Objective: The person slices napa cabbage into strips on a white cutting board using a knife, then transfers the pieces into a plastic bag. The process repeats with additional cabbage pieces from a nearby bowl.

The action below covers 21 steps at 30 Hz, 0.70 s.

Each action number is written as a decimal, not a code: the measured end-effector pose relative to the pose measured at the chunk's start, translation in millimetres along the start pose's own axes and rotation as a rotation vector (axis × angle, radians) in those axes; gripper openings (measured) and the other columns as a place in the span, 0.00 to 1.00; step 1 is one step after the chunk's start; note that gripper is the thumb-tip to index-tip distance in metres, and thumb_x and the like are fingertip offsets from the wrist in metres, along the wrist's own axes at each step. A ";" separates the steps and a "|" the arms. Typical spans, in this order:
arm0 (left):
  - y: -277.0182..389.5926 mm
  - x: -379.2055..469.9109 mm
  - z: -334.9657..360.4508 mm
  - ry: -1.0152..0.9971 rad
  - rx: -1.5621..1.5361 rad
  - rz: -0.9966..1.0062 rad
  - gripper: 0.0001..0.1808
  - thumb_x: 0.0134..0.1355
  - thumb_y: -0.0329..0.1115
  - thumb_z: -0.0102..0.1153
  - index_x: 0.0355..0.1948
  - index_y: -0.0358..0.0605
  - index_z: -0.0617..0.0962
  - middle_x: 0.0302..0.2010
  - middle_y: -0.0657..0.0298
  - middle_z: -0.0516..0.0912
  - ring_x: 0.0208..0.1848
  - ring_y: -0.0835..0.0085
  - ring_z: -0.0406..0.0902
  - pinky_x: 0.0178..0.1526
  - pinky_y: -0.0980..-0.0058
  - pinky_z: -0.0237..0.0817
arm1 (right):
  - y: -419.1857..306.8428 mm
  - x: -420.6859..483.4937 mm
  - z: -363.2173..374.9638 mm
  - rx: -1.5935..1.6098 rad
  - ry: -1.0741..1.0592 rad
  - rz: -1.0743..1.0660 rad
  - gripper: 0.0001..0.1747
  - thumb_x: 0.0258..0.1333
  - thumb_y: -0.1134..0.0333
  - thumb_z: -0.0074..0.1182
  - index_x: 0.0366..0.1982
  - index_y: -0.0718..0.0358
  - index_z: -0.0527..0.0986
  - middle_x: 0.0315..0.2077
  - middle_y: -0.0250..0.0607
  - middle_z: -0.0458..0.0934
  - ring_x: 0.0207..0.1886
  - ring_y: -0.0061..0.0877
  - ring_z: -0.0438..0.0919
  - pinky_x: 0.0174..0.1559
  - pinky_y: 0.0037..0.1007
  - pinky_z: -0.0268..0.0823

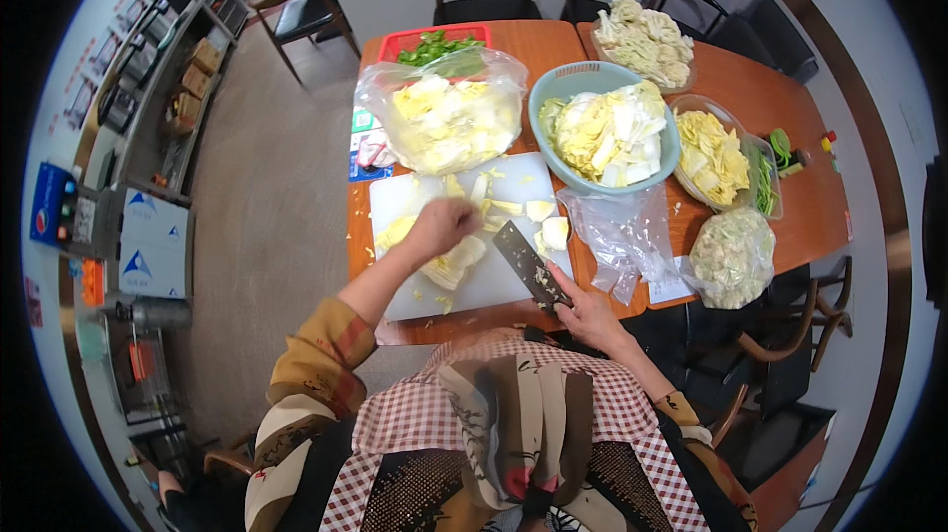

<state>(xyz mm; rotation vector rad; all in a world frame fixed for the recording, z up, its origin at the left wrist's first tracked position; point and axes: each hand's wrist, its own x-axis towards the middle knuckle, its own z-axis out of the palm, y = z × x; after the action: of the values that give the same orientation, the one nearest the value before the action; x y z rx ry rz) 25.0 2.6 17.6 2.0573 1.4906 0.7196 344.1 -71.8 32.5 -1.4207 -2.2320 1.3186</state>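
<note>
My right hand [592, 317] grips a cleaver [527, 261] by its handle end. Bits of chopped leaf stick to the dark blade, which lies slanted over a white cutting board [511, 295]. Above the board's middle hovers my left hand [444, 228], fingers curled and slightly blurred; whether anything is in them cannot be seen. Just below that hand rests a pale piece of napa cabbage [455, 263], with yellow leaf [398, 230] partly hidden behind the wrist. Several white cabbage stem chunks [553, 233] sit at the board's right edge, and strips [506, 207] lie farther back.
Behind the board stand a clear plastic bag [452, 124] of cut cabbage and a red basket [385, 50] of green vegetables. A blue-green basin [544, 139] holds more cabbage. Rightward are an empty plastic bag [618, 235], bagged cauliflower [733, 258] and a tub of yellow leaves [711, 158].
</note>
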 end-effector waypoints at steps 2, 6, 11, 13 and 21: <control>24.5 51.3 -11.7 0.053 0.067 0.038 0.13 0.60 0.39 0.64 0.30 0.38 0.82 0.23 0.50 0.78 0.25 0.58 0.76 0.32 0.65 0.68 | 7.5 -7.0 5.4 0.021 0.025 -0.005 0.41 0.62 0.72 0.46 0.74 0.40 0.51 0.21 0.42 0.74 0.21 0.24 0.72 0.29 0.28 0.67; 98.0 122.8 -36.7 0.158 -0.067 0.002 0.18 0.61 0.42 0.64 0.43 0.38 0.81 0.30 0.52 0.82 0.29 0.62 0.78 0.36 0.67 0.70 | -7.9 -18.4 -5.3 0.055 0.008 0.094 0.41 0.60 0.69 0.49 0.74 0.42 0.52 0.29 0.61 0.79 0.30 0.50 0.79 0.38 0.45 0.70; 73.5 79.3 -61.4 0.318 -0.117 0.141 0.18 0.55 0.26 0.57 0.49 0.38 0.75 0.42 0.54 0.81 0.44 0.59 0.80 0.47 0.67 0.72 | 4.2 -22.8 0.7 0.142 0.117 0.018 0.41 0.61 0.69 0.49 0.74 0.43 0.52 0.37 0.64 0.80 0.33 0.49 0.80 0.40 0.43 0.71; 27.3 15.7 -55.4 0.354 0.052 0.258 0.27 0.42 0.17 0.55 0.48 0.40 0.76 0.44 0.55 0.79 0.48 0.55 0.77 0.52 0.65 0.69 | -9.2 -16.7 -1.8 0.104 0.097 -0.018 0.41 0.61 0.68 0.48 0.74 0.43 0.51 0.32 0.63 0.80 0.32 0.51 0.80 0.38 0.45 0.71; -7.7 -122.4 31.4 0.374 0.260 -0.016 0.32 0.37 0.27 0.59 0.50 0.51 0.77 0.55 0.59 0.74 0.61 0.53 0.65 0.64 0.50 0.49 | -75.3 61.2 4.3 -0.333 -0.052 -0.239 0.43 0.57 0.73 0.43 0.74 0.41 0.50 0.24 0.58 0.79 0.28 0.53 0.78 0.35 0.50 0.71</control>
<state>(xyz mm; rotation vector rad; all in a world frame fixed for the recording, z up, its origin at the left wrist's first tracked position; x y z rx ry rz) 8.6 -115.1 -26.2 2.1807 1.8898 0.9922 261.5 -36.4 69.4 -1.1699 -2.6534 0.9525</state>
